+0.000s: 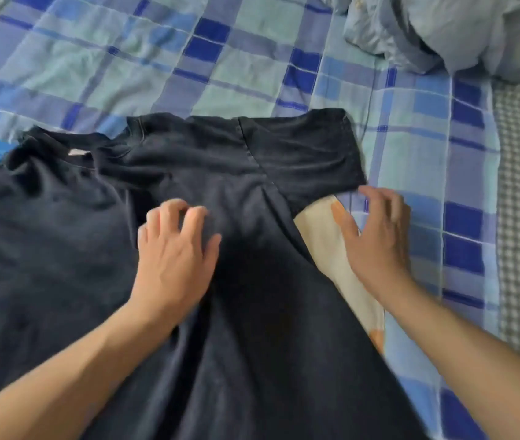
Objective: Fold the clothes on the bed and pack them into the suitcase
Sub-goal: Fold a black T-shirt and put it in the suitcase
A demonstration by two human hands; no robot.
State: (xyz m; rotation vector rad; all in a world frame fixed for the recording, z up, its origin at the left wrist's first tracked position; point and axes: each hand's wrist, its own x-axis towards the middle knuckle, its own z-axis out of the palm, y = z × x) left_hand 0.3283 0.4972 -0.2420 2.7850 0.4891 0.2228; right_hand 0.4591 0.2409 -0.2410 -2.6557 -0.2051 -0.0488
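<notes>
Black T-shirt (207, 192) lies on the checked sheet (93, 65), left hand (172, 249) curled on it, right hand (376, 236) spread, holding nothing.

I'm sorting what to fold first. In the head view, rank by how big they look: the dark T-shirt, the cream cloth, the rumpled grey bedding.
1. Dark T-shirt, by far.
2. Grey bedding, partly cut off by the frame.
3. Cream cloth, mostly hidden under the shirt, so its true size is unclear.

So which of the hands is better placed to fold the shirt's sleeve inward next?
The right hand: it sits beside the dark shirt's spread sleeve, while the left hand rests on the shirt's middle.
</notes>
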